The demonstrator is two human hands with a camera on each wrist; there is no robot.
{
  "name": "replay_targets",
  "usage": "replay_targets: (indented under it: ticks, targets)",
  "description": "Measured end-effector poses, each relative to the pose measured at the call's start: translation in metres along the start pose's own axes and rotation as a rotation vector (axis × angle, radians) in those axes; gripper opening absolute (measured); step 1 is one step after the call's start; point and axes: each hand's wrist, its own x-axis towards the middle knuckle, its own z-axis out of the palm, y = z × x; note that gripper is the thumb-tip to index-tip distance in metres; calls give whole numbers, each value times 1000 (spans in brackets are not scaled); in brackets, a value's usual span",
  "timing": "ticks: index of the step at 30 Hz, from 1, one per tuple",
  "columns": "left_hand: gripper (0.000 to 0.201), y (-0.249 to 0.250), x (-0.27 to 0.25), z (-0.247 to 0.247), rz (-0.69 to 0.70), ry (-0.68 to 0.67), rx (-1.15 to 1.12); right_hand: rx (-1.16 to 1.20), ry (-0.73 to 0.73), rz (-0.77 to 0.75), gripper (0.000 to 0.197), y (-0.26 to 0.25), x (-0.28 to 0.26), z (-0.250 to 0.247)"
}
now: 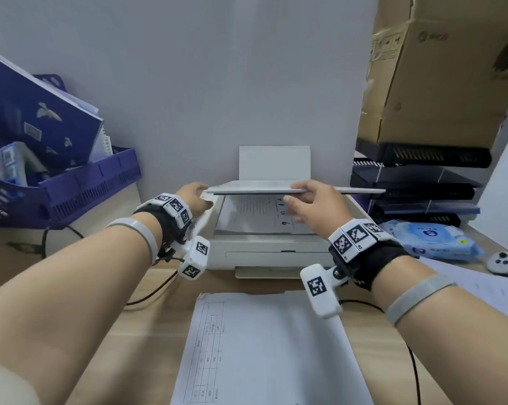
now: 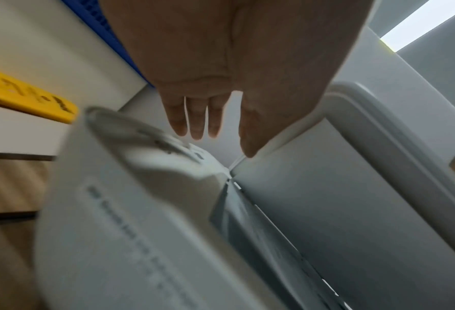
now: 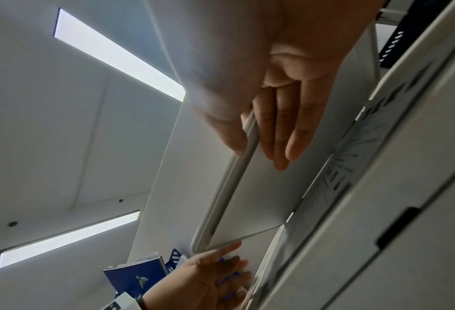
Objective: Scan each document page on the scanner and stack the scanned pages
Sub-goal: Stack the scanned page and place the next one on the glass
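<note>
A white scanner (image 1: 264, 249) stands at the middle of the desk, its lid (image 1: 255, 187) raised partway. My right hand (image 1: 298, 194) pinches the lid's front edge, thumb on top and fingers underneath; the right wrist view shows the same grip (image 3: 261, 142) on the lid (image 3: 247, 209). My left hand (image 1: 198, 194) is at the lid's left corner with straight fingers (image 2: 197, 117), the thumb touching the lid (image 2: 353, 188). A printed page (image 1: 255, 214) lies on the glass under the lid. Another page with a table (image 1: 264, 346) lies on the desk before the scanner.
A blue file tray (image 1: 71, 188) with a blue folder (image 1: 36, 118) stands on the left. Cardboard boxes (image 1: 437, 83) sit on black trays (image 1: 416, 185) on the right. Near them lie a wipes pack (image 1: 431, 238), a white controller (image 1: 507, 264) and a sheet (image 1: 480, 287). Cables (image 1: 147, 296) cross the desk.
</note>
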Motion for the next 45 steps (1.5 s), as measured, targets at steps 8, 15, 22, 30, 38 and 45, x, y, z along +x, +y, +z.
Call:
replay_targets:
  ticks: [8, 15, 22, 30, 38, 45]
  targets:
    - [46, -26, -10, 12, -80, 38, -162, 171, -81, 264, 25, 7, -22, 5]
    - [35, -68, -10, 29, -155, 55, -432, -101, 14, 48, 22, 6, -11, 27]
    - [39, -52, -35, 28, -129, 105, -354, -781, -132, -91, 28, 24, 0, 57]
    - [43, -53, -36, 28, -112, 91, -302, -918, -116, -173, 50, 48, 1, 69]
    - [45, -52, -37, 24, -100, 68, -192, -910, -114, -174, 51, 50, 1, 70]
    - [45, -53, -36, 26, -100, 49, -229, -903, -107, -177, 51, 51, 0, 69]
